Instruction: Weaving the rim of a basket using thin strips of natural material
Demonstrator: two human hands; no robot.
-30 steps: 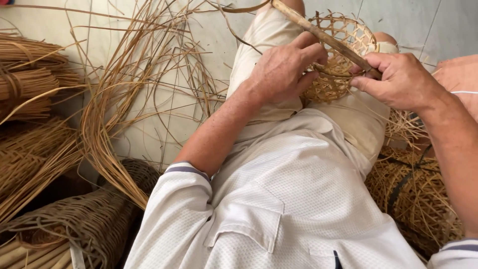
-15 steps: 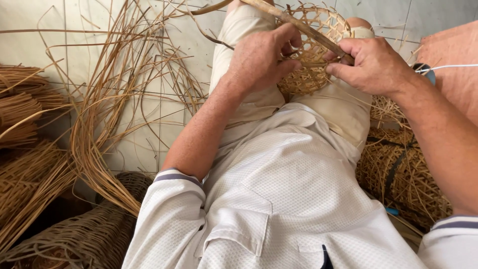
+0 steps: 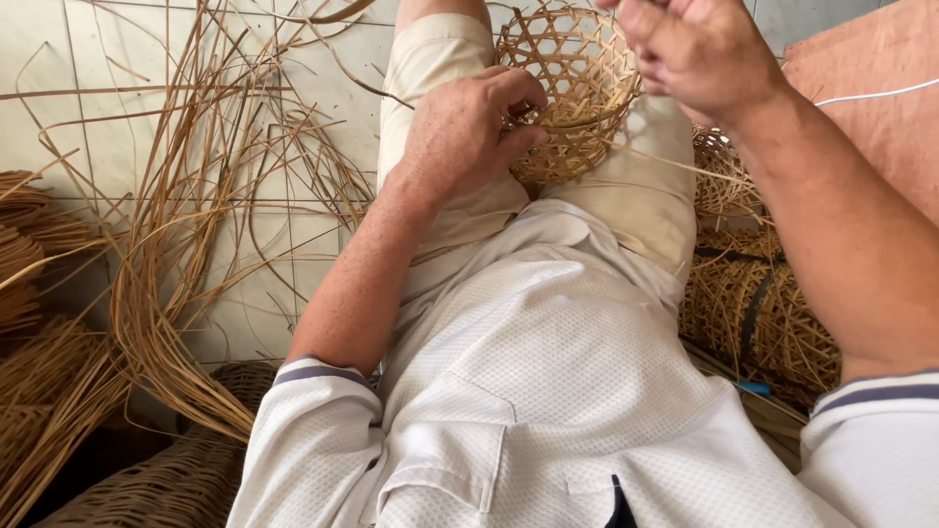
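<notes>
A small open-weave cane basket lies on my lap, against my beige shorts. My left hand grips its near rim, fingers curled into the weave. My right hand is raised above the basket's right side, fingers pinched together at the top edge of the view on a thin cane strip that is mostly out of frame. A thin loose strand trails from the basket across my right thigh.
Long loose cane strips fan over the tiled floor at left. Bundled cane and a woven basket sit at lower left. More woven baskets stack at my right. An orange cloth with a white cord lies at upper right.
The view has dropped toward my lap. My right hand has lifted up and away from the basket's rim, taking the strip with it. The left hand has stayed on the basket.
</notes>
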